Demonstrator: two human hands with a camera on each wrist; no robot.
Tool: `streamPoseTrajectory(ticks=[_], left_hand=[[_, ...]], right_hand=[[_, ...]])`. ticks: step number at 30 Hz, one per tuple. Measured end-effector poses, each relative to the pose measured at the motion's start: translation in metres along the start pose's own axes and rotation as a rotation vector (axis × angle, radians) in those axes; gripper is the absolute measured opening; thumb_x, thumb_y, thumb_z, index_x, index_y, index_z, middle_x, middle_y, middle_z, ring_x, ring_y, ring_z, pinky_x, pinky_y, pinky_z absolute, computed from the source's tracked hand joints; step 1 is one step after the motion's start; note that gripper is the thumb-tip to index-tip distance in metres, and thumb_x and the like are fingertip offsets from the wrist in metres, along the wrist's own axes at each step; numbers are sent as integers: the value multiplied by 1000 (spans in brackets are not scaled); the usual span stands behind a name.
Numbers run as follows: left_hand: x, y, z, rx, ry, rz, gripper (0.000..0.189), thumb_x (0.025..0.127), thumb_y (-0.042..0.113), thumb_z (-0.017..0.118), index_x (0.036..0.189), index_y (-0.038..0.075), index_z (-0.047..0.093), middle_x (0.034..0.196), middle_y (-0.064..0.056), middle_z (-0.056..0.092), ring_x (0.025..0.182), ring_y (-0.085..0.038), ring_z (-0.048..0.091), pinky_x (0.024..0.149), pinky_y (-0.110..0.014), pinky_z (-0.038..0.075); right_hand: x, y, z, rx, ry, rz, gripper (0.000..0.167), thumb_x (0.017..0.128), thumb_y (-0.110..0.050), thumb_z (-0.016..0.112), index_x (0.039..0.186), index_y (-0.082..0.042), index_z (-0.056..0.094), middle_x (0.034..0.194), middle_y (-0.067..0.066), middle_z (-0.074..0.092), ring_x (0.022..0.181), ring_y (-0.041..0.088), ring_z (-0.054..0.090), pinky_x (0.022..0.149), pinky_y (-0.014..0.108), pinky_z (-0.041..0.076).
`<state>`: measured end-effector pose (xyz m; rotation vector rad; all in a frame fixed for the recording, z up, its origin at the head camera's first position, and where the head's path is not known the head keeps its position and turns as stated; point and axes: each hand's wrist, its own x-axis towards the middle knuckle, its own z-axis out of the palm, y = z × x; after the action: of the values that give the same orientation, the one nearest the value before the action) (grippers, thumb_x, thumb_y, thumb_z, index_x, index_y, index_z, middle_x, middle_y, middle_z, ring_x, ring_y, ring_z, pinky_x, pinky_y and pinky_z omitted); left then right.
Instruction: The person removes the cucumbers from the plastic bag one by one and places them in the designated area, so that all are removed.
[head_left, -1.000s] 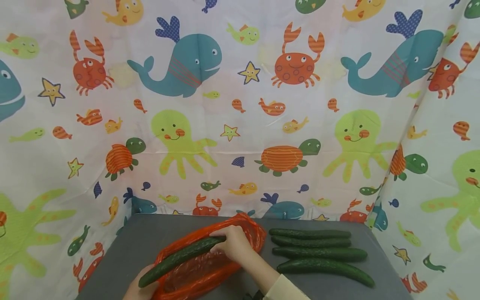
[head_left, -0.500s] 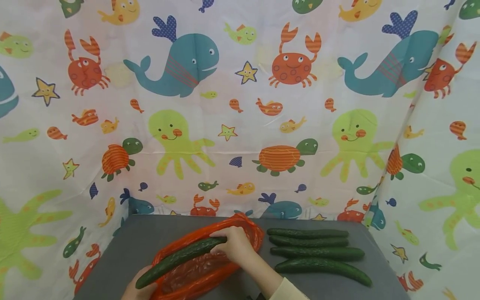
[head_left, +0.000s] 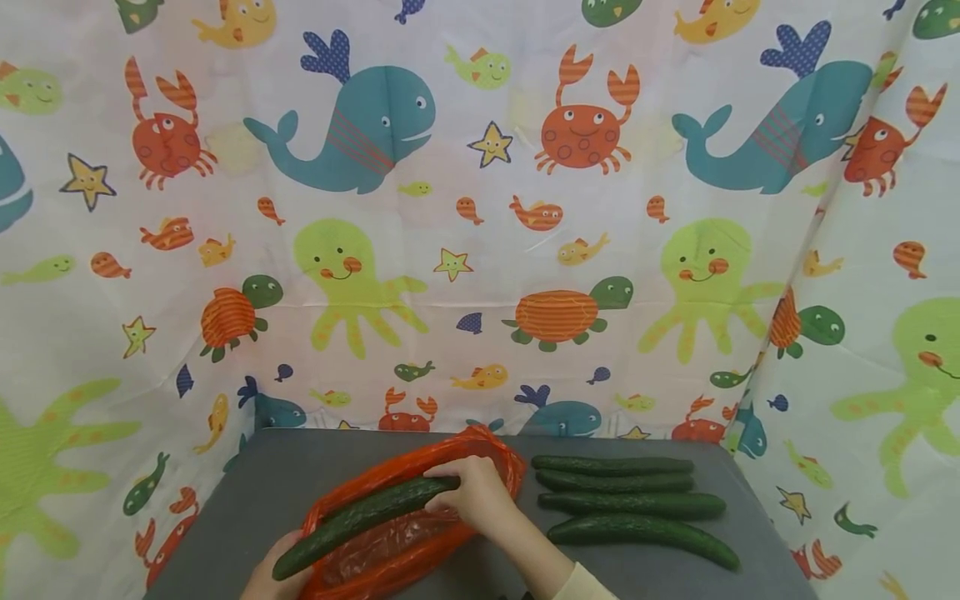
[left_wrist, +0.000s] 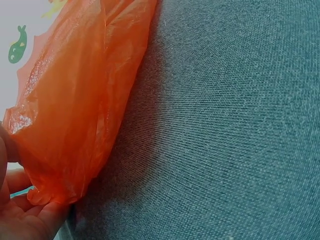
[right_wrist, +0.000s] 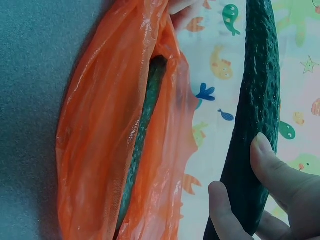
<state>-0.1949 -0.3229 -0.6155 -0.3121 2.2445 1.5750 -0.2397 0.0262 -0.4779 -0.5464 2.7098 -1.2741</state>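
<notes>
Centrally, low in the frame, a person's right grip (head_left: 476, 497) pinches one end of a dark green cucumber (head_left: 367, 512), which slants above an orange plastic bag (head_left: 420, 458) with its mouth gaping. At lower left, the left grip (head_left: 266, 583) holds the bag's crumpled near end. Seen from the right wrist, a second cucumber (right_wrist: 150, 100) lies inside the bag. The step in hand appears to be passing a cucumber through that mouth, whether in or out I cannot tell; the next move likely calls for keeping it spread. Four cucumbers (head_left: 633, 504) lie side by side at lower right, a narrow gap from the bag. Open grey counter (head_left: 292, 467) shows left of the bag; a sea-animal curtain (head_left: 408, 250) stands close behind the counter's far edge.
</notes>
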Motion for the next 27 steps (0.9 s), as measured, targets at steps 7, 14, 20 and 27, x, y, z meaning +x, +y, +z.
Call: streamPoseTrajectory(ticks=[7,14,20,27], left_hand=[[3,-2,1,214,130,39,84,86,66,65,138,1,54,133,-20,55,109,-35,62,81,-51,55],[4,-1,0,214,131,22,83,85,63,68,140,2,54,136,-23,54,112,-38,61,81,-52,55],[3,2,-1,267,144,42,87,82,61,73,139,-1,53,133,-24,56,112,-40,61,83,-53,54],[1,2,-1,301,152,19,102,77,72,70,140,-4,51,129,-25,57,107,-40,62,80,-53,55]], right_hand=[[-4,3,-1,11,7,2,36,72,-26,90,106,-31,81,116,-3,75,120,27,63,103,58,46],[-7,8,-5,50,5,17,35,74,-22,89,108,-28,81,118,-1,75,110,19,65,76,35,55],[-10,17,-7,78,9,27,36,74,-20,89,109,-24,81,118,5,75,65,8,47,47,26,32],[-13,25,-12,61,8,1,37,74,-22,88,111,-25,80,121,8,74,84,14,60,54,26,38]])
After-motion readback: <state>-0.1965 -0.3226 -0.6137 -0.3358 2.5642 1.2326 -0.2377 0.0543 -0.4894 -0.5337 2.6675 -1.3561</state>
